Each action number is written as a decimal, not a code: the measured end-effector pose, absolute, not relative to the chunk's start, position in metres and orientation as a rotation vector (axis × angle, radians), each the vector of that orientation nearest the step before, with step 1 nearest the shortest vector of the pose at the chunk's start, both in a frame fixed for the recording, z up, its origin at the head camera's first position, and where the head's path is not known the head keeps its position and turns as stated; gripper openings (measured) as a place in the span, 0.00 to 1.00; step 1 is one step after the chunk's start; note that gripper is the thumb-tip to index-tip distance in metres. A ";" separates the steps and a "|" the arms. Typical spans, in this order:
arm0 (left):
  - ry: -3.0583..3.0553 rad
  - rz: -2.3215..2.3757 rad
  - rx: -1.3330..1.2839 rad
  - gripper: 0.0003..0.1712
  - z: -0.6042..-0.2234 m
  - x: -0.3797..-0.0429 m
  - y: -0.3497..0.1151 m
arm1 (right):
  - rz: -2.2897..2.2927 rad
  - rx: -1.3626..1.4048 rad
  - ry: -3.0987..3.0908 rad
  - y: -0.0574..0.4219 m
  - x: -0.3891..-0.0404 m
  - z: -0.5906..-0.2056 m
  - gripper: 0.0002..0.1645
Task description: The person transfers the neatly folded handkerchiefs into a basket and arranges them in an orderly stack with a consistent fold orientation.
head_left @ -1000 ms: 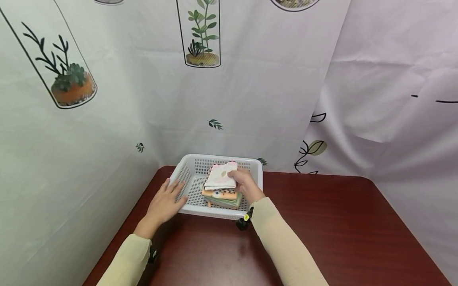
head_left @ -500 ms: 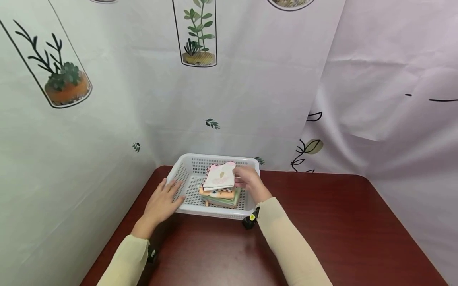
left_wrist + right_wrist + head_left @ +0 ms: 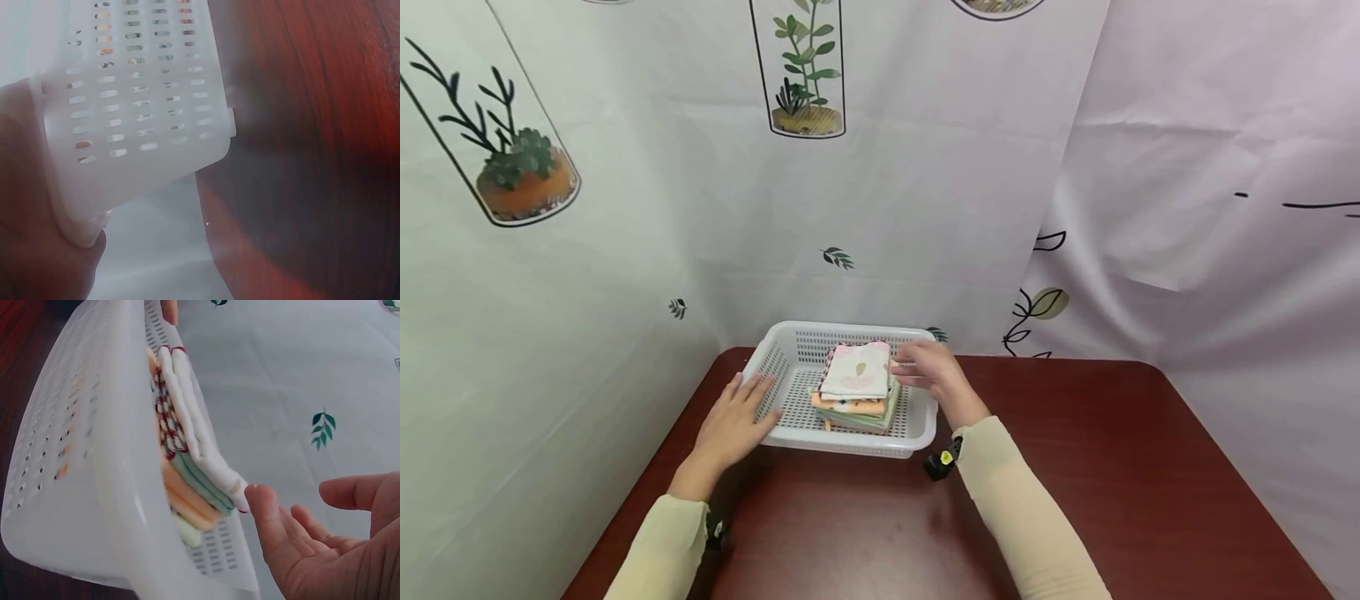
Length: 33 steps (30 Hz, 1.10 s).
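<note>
A white plastic basket (image 3: 850, 442) with slotted walls stands near the table's back left corner. Inside it lies a stack of folded cloths, with a white and pink cloth (image 3: 856, 372) on top and orange and green cloths (image 3: 856, 417) under it. My left hand (image 3: 732, 422) rests on the basket's left front rim, its fingers spread. My right hand (image 3: 931, 367) is over the basket's right side with loose, parted fingers and nothing held. In the right wrist view, a fingertip (image 3: 253, 492) is right at the top cloth's edge (image 3: 234, 487).
The basket sits on a dark red-brown table (image 3: 1075, 467), whose surface extends to the right and front. A white fabric backdrop (image 3: 925, 208) with printed plants hangs behind and at the left. A black wrist camera (image 3: 938, 463) hangs below the right wrist.
My right hand has let go of the top white cloth and drawn off to the right. The cloth lies on the stack. My left hand stays on the rim.
</note>
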<state>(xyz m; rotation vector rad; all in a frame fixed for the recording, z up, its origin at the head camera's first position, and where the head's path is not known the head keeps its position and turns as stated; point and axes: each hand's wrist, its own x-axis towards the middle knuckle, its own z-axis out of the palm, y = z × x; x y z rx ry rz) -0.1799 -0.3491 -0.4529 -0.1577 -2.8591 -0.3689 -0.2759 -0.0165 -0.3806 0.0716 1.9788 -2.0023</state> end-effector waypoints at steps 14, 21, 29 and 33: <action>-2.888 -0.401 -0.173 0.43 -0.446 -0.183 -0.355 | -1.935 0.026 2.138 0.008 -0.270 -0.382 0.26; -2.879 -0.448 -0.145 0.43 -0.441 -0.186 -0.352 | -1.963 -0.008 2.175 0.025 -0.264 -0.387 0.25; -2.850 -0.420 -0.215 0.41 -0.433 -0.188 -0.332 | -1.925 -0.092 2.278 0.044 -0.258 -0.394 0.25; -2.830 -0.418 -0.255 0.40 -0.429 -0.189 -0.318 | -1.838 -0.084 2.384 0.056 -0.254 -0.396 0.25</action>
